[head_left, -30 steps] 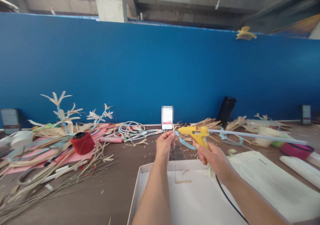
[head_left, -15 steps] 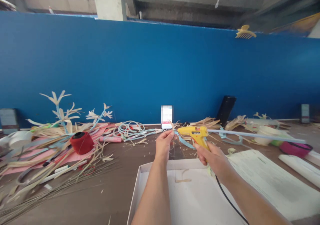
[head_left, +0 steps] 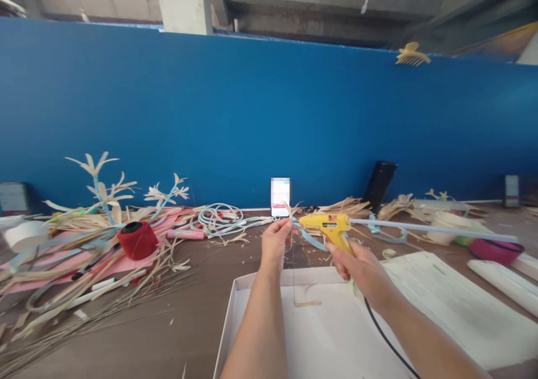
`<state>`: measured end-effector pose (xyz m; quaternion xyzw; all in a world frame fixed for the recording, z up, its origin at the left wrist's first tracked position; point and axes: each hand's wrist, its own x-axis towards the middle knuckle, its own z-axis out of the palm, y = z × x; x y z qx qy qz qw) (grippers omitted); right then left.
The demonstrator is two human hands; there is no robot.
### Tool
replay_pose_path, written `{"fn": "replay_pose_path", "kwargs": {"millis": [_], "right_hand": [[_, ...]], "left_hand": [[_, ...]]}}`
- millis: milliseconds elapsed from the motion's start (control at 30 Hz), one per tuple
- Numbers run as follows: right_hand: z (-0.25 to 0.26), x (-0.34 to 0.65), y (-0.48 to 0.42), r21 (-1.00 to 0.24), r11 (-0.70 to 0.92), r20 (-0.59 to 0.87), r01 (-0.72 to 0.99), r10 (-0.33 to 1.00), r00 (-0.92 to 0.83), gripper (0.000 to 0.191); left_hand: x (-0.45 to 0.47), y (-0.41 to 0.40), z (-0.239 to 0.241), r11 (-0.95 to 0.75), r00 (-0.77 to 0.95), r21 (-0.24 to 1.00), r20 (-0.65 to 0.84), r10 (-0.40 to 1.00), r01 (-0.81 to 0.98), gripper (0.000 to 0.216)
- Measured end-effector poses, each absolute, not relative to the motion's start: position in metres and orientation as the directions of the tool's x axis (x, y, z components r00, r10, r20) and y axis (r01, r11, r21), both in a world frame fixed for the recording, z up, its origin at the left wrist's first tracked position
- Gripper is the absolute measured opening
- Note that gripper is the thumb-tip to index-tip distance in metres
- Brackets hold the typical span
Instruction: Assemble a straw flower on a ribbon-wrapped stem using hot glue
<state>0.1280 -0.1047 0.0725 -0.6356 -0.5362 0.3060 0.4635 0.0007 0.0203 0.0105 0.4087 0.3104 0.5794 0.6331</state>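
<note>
A yellow hot glue gun [head_left: 336, 230] is in my right hand [head_left: 357, 264], its fingers wrapped round the handle. From the gun's back sticks a long pale glue stick [head_left: 432, 230], and a black cord [head_left: 380, 326] runs down from the handle. My left hand [head_left: 276, 240] is closed in a pinch on a small pale strip [head_left: 290, 213], partly hidden by the fingers. The gun's nozzle points left at this strip, close to the fingertips; whether they touch I cannot tell. A thin wire [head_left: 294, 281] hangs below the left fingers over a white box lid [head_left: 247, 282].
To the left lie pale straw strips, a red roll [head_left: 137, 240] and straw flowers [head_left: 97, 169] on blue stems. A phone [head_left: 280, 197] stands against the blue partition [head_left: 235, 110]. On the right are a paper sheet [head_left: 454, 306], a black upright object [head_left: 380, 184] and a magenta pouch [head_left: 496, 252].
Both hands stay almost where they were. The glue gun and its stick have shifted very slightly to the right.
</note>
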Motion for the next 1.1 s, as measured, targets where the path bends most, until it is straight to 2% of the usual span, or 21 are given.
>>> {"fn": "replay_pose_path", "kwargs": {"millis": [433, 733, 833, 933, 1100], "right_hand": [[0.074, 0.128, -0.107, -0.908, -0.010, 0.099, 0.420, 0.966, 0.237, 0.031], [0.070, 0.131, -0.106, -0.929, -0.012, 0.081, 0.370, 0.968, 0.235, 0.031], [0.065, 0.140, -0.107, -0.970, 0.023, 0.087, 0.243, 0.962, 0.258, 0.029], [0.060, 0.155, -0.111, -0.997, 0.072, 0.067, -0.006, 0.960, 0.271, 0.024], [0.055, 0.204, -0.126, -0.933, 0.103, -0.033, -0.344, 0.930, 0.366, 0.011]], "left_hand": [[0.000, 0.020, 0.011, 0.000, 0.125, 0.880, 0.067, 0.990, -0.475, 0.040], [0.000, 0.020, 0.011, -0.003, 0.134, 0.877, 0.077, 0.988, -0.480, 0.038], [0.000, 0.020, 0.011, -0.004, 0.126, 0.878, 0.074, 0.989, -0.479, 0.038], [0.001, 0.020, 0.011, 0.001, 0.125, 0.879, 0.067, 0.990, -0.476, 0.037], [0.002, 0.021, 0.013, 0.034, 0.137, 0.855, 0.043, 0.990, -0.517, 0.039]]}}
